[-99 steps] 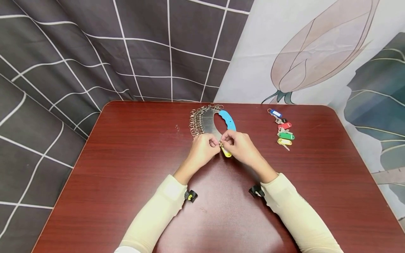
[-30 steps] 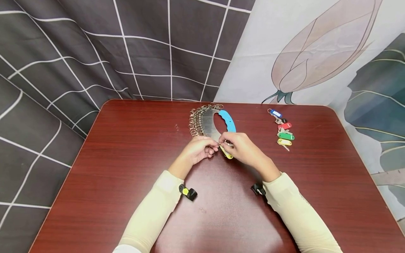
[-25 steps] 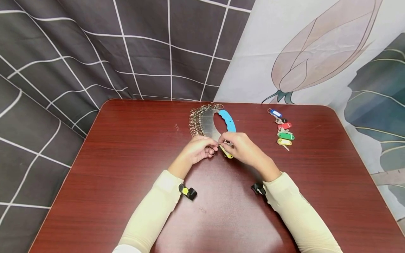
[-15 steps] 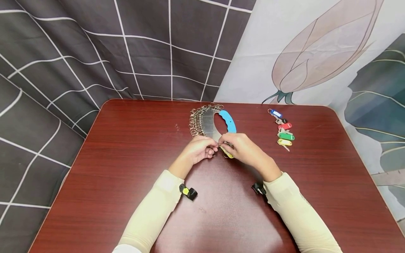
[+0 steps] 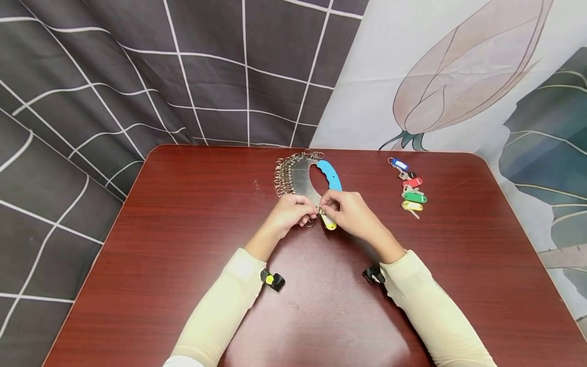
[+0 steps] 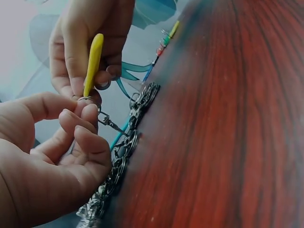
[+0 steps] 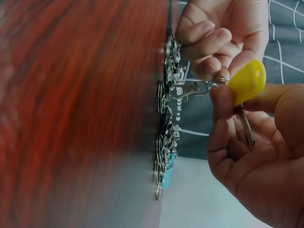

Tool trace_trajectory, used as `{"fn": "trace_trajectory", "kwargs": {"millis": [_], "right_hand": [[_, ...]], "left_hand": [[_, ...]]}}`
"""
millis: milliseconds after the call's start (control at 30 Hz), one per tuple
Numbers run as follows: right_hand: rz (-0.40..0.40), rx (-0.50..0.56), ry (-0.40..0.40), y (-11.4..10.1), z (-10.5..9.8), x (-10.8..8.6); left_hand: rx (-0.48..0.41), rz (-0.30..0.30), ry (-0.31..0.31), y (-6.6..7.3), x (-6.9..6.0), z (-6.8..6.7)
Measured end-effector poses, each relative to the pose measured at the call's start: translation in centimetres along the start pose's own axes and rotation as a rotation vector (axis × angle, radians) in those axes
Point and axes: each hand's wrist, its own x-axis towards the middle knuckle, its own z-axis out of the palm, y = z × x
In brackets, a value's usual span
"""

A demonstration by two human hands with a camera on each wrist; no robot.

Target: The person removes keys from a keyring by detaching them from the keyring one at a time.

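My left hand (image 5: 293,211) pinches a small split ring (image 7: 219,81) by its fingertips. The ring is linked to a swivel snap hook (image 7: 187,89) on the key holder, a curved metal plate (image 5: 301,176) with a blue handle (image 5: 330,175). My right hand (image 5: 350,211) pinches a yellow key tag (image 7: 247,83) between thumb and fingers, close against the ring. A key (image 7: 246,126) hangs below the tag. In the left wrist view the yellow tag (image 6: 93,64) stands on edge above the touching fingertips. Fingers hide whether the tag is threaded on the ring.
Several snap hooks with rings (image 5: 283,178) line the plate's left edge. Right of the hands lie keys with a blue tag (image 5: 400,164), a black one, a red tag (image 5: 412,182), a green tag (image 5: 415,197) and a yellow tag (image 5: 412,206). A curtain (image 5: 211,76) hangs behind the table (image 5: 183,229).
Since half a second ago both hands have shifted slightly up, the left fingers have curled in a little, and more of the yellow tag shows below the right hand. The other keys have not moved.
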Motion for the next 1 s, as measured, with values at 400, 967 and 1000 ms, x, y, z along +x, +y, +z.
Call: {"fn": "trace_trajectory", "kwargs": {"millis": [400, 967, 1000], "right_hand": [[0.015, 0.014, 0.011, 0.01, -0.18, -0.04], [-0.035, -0.016, 0.049, -0.25, 0.13, -0.09], [-0.036, -0.02, 0.053, -0.25, 0.15, -0.09]], "left_hand": [[0.389, 0.256, -0.016, 0.53, -0.6, -0.25], [0.563, 0.311, 0.112, 0.64, -0.86, 0.19], [0.582, 0.324, 0.118, 0.67, -0.92, 0.18]]}}
